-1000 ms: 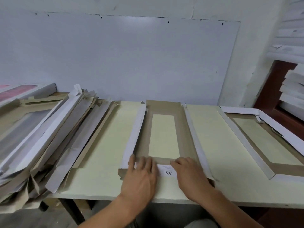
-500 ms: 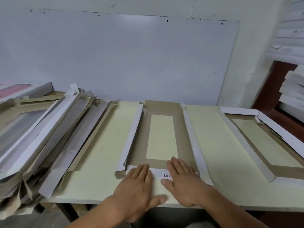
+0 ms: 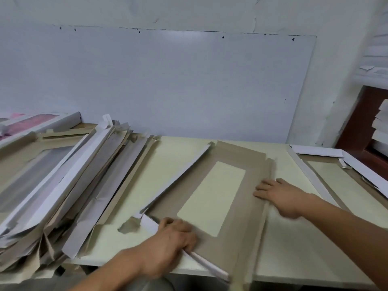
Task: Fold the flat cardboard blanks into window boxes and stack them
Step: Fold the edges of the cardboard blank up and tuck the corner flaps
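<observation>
Folding is under way on one cardboard blank (image 3: 228, 177), which lies brown side up and skewed across the middle of the pale table (image 3: 294, 248), its window cut-out showing the tabletop through it. The left hand (image 3: 168, 244) is at the blank's near end, fingers curled over the white near flap (image 3: 207, 263) and gripping it where it turns up at the table's near edge. The right hand (image 3: 279, 196) lies on the blank's right side, fingers fairly straight and spread, pressing the brown panel down beside the right side flap (image 3: 270, 179). The long left flap (image 3: 178, 177) already stands up, white face outward.

Judging by what lies around, the job is far from over. A thick, slumped heap of blanks (image 3: 63, 185) covers the left part of the table, which looks like unfolded stock, though some pieces may be partly creased. At the far right sits a folded window box (image 3: 315, 177) with raised white walls. This blank's corners are not yet locked, so it has yet to join any stack.
</observation>
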Tool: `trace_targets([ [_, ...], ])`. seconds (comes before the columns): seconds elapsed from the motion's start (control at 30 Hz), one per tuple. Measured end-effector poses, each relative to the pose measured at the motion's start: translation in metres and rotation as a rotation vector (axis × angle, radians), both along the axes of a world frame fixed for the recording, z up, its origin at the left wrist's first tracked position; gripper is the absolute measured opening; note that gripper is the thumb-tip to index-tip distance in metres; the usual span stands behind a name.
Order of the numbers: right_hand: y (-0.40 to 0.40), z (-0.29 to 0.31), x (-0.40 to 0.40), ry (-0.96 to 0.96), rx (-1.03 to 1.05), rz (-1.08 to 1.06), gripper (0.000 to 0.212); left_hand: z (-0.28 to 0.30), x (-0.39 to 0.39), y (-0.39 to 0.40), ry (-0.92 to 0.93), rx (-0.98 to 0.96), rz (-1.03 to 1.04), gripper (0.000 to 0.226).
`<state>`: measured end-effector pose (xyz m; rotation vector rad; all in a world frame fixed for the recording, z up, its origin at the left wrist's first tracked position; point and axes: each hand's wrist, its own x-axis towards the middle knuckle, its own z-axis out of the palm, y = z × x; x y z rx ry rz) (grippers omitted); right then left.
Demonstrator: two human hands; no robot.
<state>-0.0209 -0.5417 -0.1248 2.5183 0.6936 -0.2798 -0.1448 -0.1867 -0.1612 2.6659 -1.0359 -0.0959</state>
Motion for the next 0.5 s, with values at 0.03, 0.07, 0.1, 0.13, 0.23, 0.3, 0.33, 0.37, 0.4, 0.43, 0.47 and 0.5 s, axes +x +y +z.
trace_targets([
  [0.03,-0.002,0.002,-0.003,-0.009,0.0,0.015,0.055,0.006,0.002,0.011,0.028,0.004,-0.011,0.024],
  [0.07,-0.003,0.005,-0.007,-0.005,0.004,0.017,0.04,0.01,0.006,0.023,0.025,0.019,0.0,0.021],
  [0.1,-0.002,0.007,-0.013,0.007,0.027,0.005,0.024,0.014,0.011,0.033,-0.003,0.043,0.026,0.019],
  [0.13,-0.001,0.01,-0.019,0.042,0.061,-0.031,0.011,0.019,0.016,0.043,-0.059,0.077,0.063,0.017],
  [0.23,0.014,0.015,-0.041,0.251,0.136,-0.134,0.013,0.036,0.027,0.063,-0.254,0.124,0.293,0.052],
  [0.3,0.03,0.015,-0.052,0.34,0.174,-0.116,0.017,0.053,0.025,0.057,-0.396,-0.021,0.411,0.063],
  [0.33,0.04,0.015,-0.056,0.364,0.202,-0.095,0.024,0.059,0.019,0.048,-0.452,-0.097,0.449,0.061],
  [0.37,0.05,0.015,-0.059,0.394,0.25,-0.077,0.029,0.063,0.011,0.037,-0.503,-0.189,0.45,0.056],
  [0.4,0.062,0.015,-0.06,0.429,0.323,-0.072,0.032,0.066,0.0,0.025,-0.53,-0.269,0.4,0.051],
  [0.43,0.074,0.013,-0.061,0.461,0.415,-0.071,0.032,0.064,-0.012,0.009,-0.508,-0.332,0.324,0.045],
  [0.47,0.087,0.01,-0.061,0.486,0.496,-0.081,0.032,0.061,-0.025,-0.007,-0.471,-0.371,0.24,0.038],
  [0.5,0.1,0.007,-0.06,0.494,0.556,-0.097,0.031,0.054,-0.037,-0.024,-0.456,-0.374,0.162,0.031],
])
